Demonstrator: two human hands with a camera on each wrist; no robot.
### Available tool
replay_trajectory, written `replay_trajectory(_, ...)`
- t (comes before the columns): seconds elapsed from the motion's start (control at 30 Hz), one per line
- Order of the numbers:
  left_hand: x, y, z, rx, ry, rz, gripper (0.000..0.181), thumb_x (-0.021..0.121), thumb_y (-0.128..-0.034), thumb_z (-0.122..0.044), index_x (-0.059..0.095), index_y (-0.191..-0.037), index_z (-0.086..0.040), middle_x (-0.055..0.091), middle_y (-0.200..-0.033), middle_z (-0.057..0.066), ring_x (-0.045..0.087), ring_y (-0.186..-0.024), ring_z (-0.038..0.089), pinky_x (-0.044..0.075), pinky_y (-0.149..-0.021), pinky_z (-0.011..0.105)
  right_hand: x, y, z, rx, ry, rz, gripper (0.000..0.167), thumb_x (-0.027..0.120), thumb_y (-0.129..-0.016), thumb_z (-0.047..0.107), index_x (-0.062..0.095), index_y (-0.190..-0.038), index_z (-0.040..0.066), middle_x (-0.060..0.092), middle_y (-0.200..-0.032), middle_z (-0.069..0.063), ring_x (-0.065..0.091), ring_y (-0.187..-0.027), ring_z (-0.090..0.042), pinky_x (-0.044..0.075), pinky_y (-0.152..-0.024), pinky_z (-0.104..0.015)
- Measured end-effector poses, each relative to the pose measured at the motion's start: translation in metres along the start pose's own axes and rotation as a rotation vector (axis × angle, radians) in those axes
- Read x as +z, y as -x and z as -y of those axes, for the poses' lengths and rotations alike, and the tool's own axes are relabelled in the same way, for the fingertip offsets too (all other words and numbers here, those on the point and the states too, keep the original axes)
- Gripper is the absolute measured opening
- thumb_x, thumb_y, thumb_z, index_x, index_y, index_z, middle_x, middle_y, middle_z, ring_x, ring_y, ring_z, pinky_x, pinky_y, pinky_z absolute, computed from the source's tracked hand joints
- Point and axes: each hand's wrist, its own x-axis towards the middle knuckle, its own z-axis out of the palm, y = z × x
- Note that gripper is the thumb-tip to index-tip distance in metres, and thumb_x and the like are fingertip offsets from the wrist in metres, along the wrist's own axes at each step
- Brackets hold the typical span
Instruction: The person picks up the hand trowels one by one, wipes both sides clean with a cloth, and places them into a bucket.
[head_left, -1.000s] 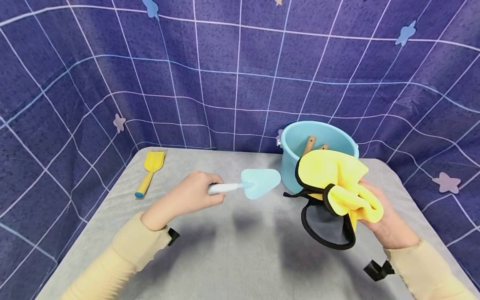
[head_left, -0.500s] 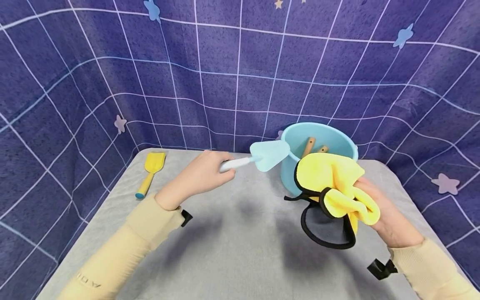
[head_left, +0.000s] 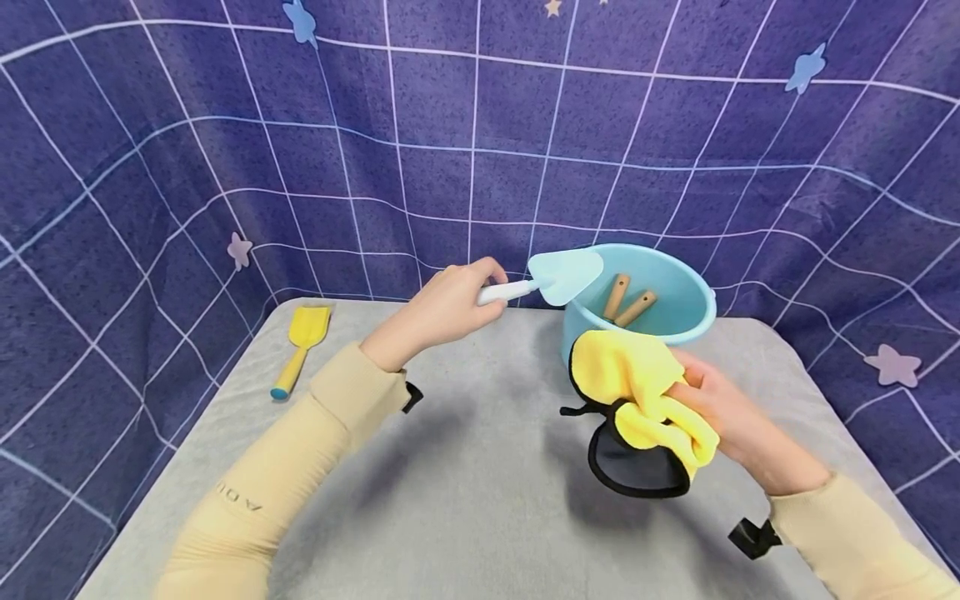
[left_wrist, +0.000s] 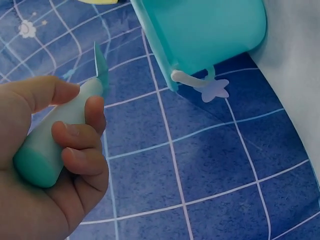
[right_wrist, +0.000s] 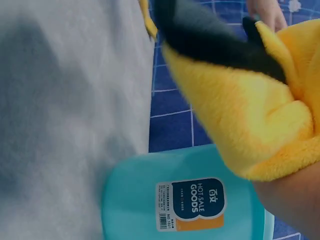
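My left hand (head_left: 450, 310) grips the pale handle of a small trowel (head_left: 566, 275), its light blue blade pointing right. The blade is at the left rim of the light blue bucket (head_left: 580, 337); whether it touches cannot be told. In the left wrist view the fingers (left_wrist: 82, 137) curl round the handle (left_wrist: 70, 112), which ends in a teal cap. My right hand (head_left: 723, 417) holds a bunched yellow cloth (head_left: 626, 367) with black edging and a black loop, in front of the bucket. Two wooden handles (head_left: 617, 296) lean inside the bucket.
A yellow toy shovel (head_left: 307, 329) with a blue handle end lies at the left of the grey-covered table (head_left: 480, 500). A purple curtain (head_left: 435, 100) with a grid and stars hangs behind and at both sides. The bucket bears a label (right_wrist: 192, 204).
My left hand has carried the trowel up and right to the bucket's rim. My right hand has shifted the yellow cloth slightly left and down, uncovering more of the bucket.
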Motion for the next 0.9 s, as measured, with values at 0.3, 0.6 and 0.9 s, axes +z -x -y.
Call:
replay_trajectory(0.3,0.008,-0.033,-0.006,0.004,0.038,0.069,0.019,0.057,-0.0878,-0.018,0.060,-0.104,-0.009,0.061,-0.079,0.001,0.052,-0.060,0.014,0.041,-0.056,0.026,0.007,-0.008,-0.006,-0.064,0.517,-0.141,0.030,0.055,-0.092,0.002,0.054,-0.121,0.009,0.064,-0.091,0.007,0.064,-0.058,-0.014,0.053,-0.053,-0.030)
replay_trajectory(0.6,0.022,-0.060,-0.018,0.038,0.015,0.112,0.020,0.060,-0.0869,-0.015,0.068,-0.102,-0.007,0.065,-0.087,0.001,0.055,-0.068,0.013,0.044,-0.062,0.024,0.011,-0.016,-0.015,-0.223,0.767,-0.148,0.035,0.061,-0.086,-0.001,0.059,-0.119,0.010,0.060,-0.093,0.005,0.059,-0.067,-0.008,0.050,-0.060,-0.025)
replay_trajectory(0.9,0.042,-0.075,-0.031,0.067,0.006,0.130,0.017,0.061,-0.0887,-0.017,0.070,-0.101,-0.009,0.067,-0.093,0.001,0.056,-0.074,0.013,0.044,-0.068,0.022,0.015,-0.019,-0.021,-0.269,0.789,-0.078,0.038,0.062,-0.085,-0.002,0.058,-0.120,0.012,0.062,-0.098,0.002,0.060,-0.072,-0.006,0.050,-0.064,-0.024)
